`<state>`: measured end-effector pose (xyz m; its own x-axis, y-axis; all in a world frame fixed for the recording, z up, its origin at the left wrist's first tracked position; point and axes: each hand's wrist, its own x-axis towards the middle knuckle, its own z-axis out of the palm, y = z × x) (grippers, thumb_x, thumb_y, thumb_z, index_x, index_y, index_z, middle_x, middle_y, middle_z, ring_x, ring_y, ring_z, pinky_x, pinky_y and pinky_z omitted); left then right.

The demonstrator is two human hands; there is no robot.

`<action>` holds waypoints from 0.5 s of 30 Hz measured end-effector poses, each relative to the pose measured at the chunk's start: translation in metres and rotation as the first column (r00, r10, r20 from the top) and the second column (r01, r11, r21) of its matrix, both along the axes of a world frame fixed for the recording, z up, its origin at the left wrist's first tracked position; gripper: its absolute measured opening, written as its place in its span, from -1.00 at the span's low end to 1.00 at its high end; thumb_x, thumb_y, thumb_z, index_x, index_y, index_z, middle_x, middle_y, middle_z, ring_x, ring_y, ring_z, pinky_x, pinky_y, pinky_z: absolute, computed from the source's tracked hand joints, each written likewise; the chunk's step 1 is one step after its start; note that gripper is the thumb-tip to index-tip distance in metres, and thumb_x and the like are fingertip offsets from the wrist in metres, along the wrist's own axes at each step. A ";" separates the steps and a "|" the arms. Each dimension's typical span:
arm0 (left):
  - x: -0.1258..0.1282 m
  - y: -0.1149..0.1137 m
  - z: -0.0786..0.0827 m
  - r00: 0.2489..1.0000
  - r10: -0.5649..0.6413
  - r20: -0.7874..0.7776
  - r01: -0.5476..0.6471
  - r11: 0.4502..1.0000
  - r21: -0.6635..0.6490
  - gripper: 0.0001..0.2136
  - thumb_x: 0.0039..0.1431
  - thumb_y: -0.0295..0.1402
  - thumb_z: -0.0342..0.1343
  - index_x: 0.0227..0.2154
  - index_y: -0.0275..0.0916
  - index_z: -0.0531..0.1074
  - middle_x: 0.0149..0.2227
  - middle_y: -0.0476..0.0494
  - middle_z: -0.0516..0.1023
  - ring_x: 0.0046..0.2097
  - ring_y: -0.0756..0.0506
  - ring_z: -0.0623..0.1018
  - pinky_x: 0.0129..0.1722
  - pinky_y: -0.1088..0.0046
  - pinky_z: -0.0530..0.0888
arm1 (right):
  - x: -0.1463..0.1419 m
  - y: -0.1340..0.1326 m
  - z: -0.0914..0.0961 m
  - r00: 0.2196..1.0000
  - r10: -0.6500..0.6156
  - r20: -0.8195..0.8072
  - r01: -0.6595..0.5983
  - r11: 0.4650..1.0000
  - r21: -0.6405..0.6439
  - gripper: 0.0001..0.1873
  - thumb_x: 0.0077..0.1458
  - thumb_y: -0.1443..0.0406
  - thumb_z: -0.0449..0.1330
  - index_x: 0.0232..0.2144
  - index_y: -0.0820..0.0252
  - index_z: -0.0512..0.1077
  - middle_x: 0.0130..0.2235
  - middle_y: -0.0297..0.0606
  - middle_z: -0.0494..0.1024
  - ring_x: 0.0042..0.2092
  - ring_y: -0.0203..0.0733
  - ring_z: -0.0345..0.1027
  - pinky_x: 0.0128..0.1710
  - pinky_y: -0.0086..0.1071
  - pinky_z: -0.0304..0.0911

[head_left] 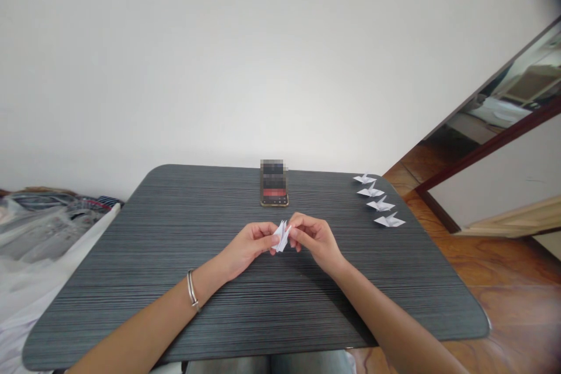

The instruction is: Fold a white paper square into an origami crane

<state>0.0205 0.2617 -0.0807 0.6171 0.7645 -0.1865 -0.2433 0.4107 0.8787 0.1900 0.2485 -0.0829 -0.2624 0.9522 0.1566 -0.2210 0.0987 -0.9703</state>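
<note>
Between my two hands, over the middle of the table, is a small folded white paper crane with narrow points facing up. My left hand pinches its left side between thumb and fingers. The fingertips of my right hand are closed on a thin point at its upper right. A metal bangle circles my left wrist. Several finished paper cranes, the nearest one with wings spread, stand in a row by the table's right edge.
The dark grained table has rounded corners and meets a white wall behind. A phone leans upright near the back edge. Clothes and plastic bags are heaped at the left. Wooden floor and a mirror are at the right.
</note>
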 end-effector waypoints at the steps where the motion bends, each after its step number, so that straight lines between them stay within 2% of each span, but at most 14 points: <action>1: 0.000 0.000 0.000 1.000 0.003 -0.013 -0.003 1.000 0.021 -0.75 -0.12 -0.26 0.25 -0.52 -0.38 0.43 -0.50 -0.07 0.44 -0.46 0.05 0.32 -0.43 0.53 0.22 | 0.000 0.000 0.000 1.000 -0.010 0.006 0.010 1.000 -0.002 -0.88 0.00 0.27 0.21 -0.48 0.22 0.42 -0.49 -0.38 0.31 -0.55 -0.44 0.21 -0.65 -0.57 0.14; 10: 0.000 0.002 -0.002 0.989 0.027 -0.142 -0.008 0.992 0.128 -0.76 -0.10 -0.27 0.23 -0.61 -0.37 0.38 -0.59 0.00 0.38 -0.49 0.06 0.29 -0.43 0.53 0.16 | -0.005 -0.002 -0.001 0.992 -0.055 0.111 0.062 0.996 -0.060 -0.81 -0.03 0.22 0.22 -0.53 0.24 0.37 -0.61 -0.42 0.33 -0.61 -0.43 0.17 -0.64 -0.54 0.14; 15: 0.000 0.001 0.000 0.991 0.046 -0.127 -0.029 0.991 0.134 -0.75 -0.10 -0.29 0.23 -0.64 -0.35 0.34 -0.58 0.01 0.37 -0.48 0.05 0.29 -0.42 0.53 0.16 | -0.005 -0.001 -0.001 0.995 -0.050 0.081 0.058 0.994 -0.097 -0.80 -0.02 0.20 0.21 -0.52 0.24 0.39 -0.60 -0.38 0.38 -0.60 -0.42 0.20 -0.64 -0.54 0.15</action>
